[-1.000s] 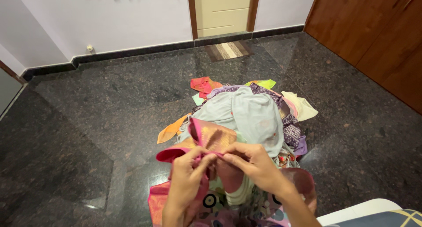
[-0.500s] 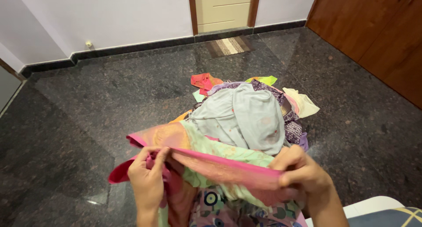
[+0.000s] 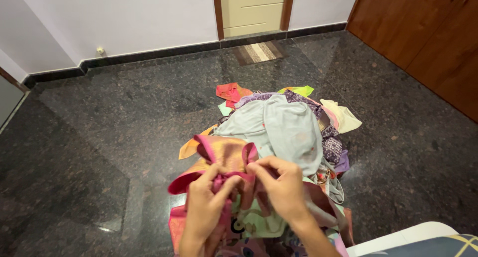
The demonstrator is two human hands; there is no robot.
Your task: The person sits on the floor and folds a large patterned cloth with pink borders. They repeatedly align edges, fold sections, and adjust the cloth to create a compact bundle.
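Low in the middle of the frame, the left hand (image 3: 205, 207) and right hand (image 3: 282, 187) both pinch the pink-edged golden cloth (image 3: 221, 157), fingers closed tight on its bunched folds. Just above lies a pile of clothes (image 3: 289, 127), topped by a pale grey garment (image 3: 279, 125), on the dark granite floor (image 3: 109, 137).

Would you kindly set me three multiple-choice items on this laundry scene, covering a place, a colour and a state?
1. Where does the pile of clothes lie?
A. on the dark floor
B. on a bed
C. in a basket

2. What colour is the large garment on top of the pile?
A. black
B. pale grey
C. red

3. How is the pink-edged cloth held?
A. by one hand
B. by no hand
C. pinched by the left hand and the right hand

Answers: 1 A, stone shows all around it; 2 B, it reads pale grey; 3 C, both hands' fingers grip its edge.
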